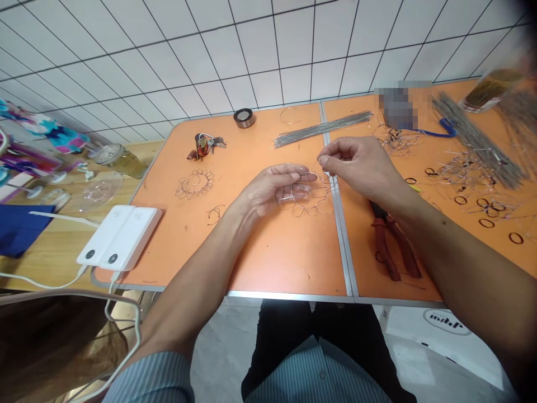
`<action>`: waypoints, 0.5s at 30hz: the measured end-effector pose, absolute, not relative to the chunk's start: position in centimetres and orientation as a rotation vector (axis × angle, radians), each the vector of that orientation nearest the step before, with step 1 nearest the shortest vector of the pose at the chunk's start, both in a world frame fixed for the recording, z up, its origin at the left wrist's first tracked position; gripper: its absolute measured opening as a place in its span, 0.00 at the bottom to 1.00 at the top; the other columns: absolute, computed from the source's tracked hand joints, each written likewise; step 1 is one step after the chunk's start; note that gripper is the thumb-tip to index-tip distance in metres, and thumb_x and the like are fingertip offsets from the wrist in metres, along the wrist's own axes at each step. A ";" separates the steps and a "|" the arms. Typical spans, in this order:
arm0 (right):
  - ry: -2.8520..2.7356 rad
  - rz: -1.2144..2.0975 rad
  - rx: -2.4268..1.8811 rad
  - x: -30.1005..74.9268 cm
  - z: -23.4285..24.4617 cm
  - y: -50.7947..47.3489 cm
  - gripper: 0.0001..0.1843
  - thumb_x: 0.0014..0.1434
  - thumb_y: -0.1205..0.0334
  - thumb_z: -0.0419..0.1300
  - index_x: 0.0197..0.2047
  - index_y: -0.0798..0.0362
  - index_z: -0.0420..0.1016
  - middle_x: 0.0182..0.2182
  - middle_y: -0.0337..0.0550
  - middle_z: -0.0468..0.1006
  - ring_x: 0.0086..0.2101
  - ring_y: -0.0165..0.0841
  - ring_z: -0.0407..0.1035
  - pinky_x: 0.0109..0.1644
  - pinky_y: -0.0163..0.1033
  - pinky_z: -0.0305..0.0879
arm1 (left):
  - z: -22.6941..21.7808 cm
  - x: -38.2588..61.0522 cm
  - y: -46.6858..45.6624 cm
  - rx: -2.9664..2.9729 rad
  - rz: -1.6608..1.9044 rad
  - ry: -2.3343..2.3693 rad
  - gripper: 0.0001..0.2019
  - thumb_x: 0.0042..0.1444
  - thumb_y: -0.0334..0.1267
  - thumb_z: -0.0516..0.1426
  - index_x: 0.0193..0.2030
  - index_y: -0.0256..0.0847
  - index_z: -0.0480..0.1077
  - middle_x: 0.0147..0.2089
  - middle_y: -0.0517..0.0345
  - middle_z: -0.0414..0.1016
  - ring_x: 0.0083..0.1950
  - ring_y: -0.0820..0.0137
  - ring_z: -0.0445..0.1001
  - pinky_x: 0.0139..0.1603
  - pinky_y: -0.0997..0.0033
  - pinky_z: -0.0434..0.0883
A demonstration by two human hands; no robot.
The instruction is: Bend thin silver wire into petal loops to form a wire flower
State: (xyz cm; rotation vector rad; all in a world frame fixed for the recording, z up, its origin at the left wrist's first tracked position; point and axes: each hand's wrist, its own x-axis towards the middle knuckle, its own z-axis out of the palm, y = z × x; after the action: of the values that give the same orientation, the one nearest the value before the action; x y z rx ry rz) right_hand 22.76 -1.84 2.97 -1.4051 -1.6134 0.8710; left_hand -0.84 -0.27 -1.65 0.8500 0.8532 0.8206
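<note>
This looks like a makeshift craft workshop: an orange table (268,257) by a white tiled wall (251,50) at twelve o'clock, metal wires (321,130) at one, red-handled pliers (384,249) at four, looped wirework (310,208) near centre.

Looped thin-wire ring (308,197) partly hidden by left hand (271,189). Red-handled pliers (403,246) near worktop's (277,263) near edge: head hidden under right forearm (444,232). Grey object (399,109), far edge: pixelated. Clear container with brown contents (493,89), far edge's right end: blurred.

You wear a blue striped shirt (285,383), black trousers (268,336). Your counter (285,260) orange, silver-edged; pliers (382,249) red-handled; wire bundle (325,129) silver-grey; wall tiles (251,47) white, dark-lined.
</note>
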 end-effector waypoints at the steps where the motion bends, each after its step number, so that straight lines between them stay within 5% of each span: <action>1: -1.609 0.871 -1.415 22.7 3.0 -1.8 0.10 0.65 0.73 0.72 0.35 0.48 0.87 0.31 0.39 0.84 0.34 0.36 0.74 0.40 0.44 0.66 | -1.7 -0.8 -0.2 0.850 0.821 0.853 0.06 0.66 0.32 0.75 0.48 0.35 0.88 0.57 0.40 0.95 0.47 0.62 0.94 0.61 0.59 0.88; 9: -1.643 0.821 -1.451 22.9 3.0 -1.8 0.06 0.65 0.68 0.72 0.36 0.48 0.88 0.32 0.40 0.84 0.35 0.38 0.74 0.41 0.45 0.66 | -1.9 -1.0 -0.1 0.847 0.832 0.834 0.06 0.66 0.31 0.75 0.49 0.34 0.89 0.58 0.39 0.94 0.49 0.58 0.95 0.63 0.54 0.88; 15: -1.711 0.829 -1.455 23.0 3.0 -2.0 0.07 0.68 0.65 0.70 0.37 0.49 0.88 0.36 0.42 0.87 0.38 0.39 0.76 0.45 0.46 0.66 | -1.9 -1.0 -0.1 0.876 0.838 0.825 0.04 0.67 0.31 0.74 0.47 0.35 0.90 0.57 0.41 0.95 0.48 0.60 0.94 0.56 0.60 0.89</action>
State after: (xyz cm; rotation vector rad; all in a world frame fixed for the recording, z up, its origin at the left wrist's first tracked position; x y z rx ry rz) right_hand 23.02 -2.00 3.02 -1.4546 -1.7114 0.8292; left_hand -1.05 -0.10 -1.87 0.8757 0.8247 0.8378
